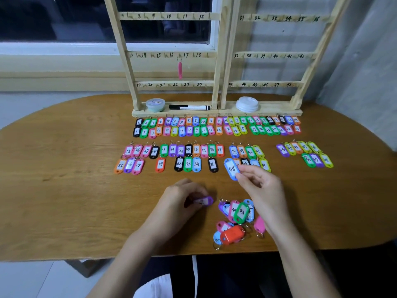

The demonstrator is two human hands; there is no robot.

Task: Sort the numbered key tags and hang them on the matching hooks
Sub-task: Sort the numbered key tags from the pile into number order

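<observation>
Right hand (260, 186) pinches the blue 45 tag (231, 168) by its near end between thumb and fingertips, other fingers loosely curled. The tag is lifted just above the 38–41 rows (249, 154), long axis running away from the person, far end leaning slightly left.

Key relation: the 44–48 cluster (300, 150) lies to the right of that hand and a little farther back, well apart from where the tag is now. Its back row has a yellow-green 45 (290, 148); the front row starts further right, so my read is that the bare table (287, 163) just in front of that 45 is the slot. Right hand is the nearer one; the move looks like a sweep rightward, with a small clockwise twist to match the cluster's slant.

Left hand (182, 198) is low over the table, fingers curled round a purple tag (204, 201) (number blurred, can't read it). Left forearm comes in from the lower left, right forearm from the lower right, crossing over the loose pile (236, 218) of unsorted tags.

Stage: sorting mostly laid out. The rack (218, 61) carries only one pink tag (180, 69), near the 17 mark, so the hanging is barely begun.
</observation>
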